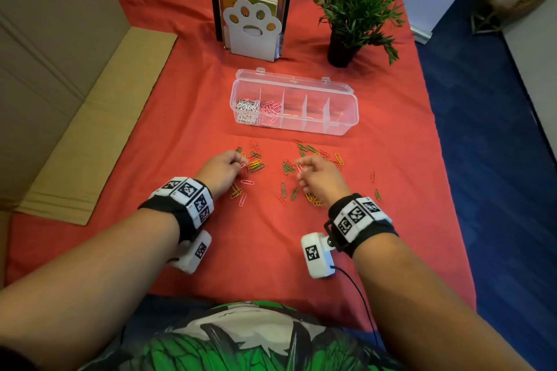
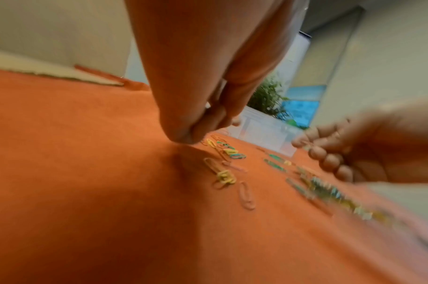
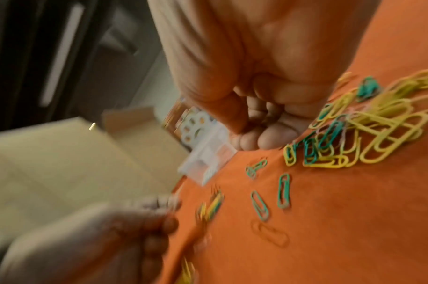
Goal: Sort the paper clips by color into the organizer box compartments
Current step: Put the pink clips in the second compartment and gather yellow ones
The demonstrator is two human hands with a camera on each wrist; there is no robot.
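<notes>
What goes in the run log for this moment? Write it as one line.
left hand: pinches pink clip | right hand: pinches pink clip | organizer box: open, white and pink clips sorted | green, yellow clips loose on cloth

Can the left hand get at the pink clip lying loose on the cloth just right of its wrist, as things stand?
Probably yes. The pink clip lies alone on the bare red cloth, with nothing over it. But the left hand already seems to pinch a pink clip, so its fingertips are busy.
</notes>
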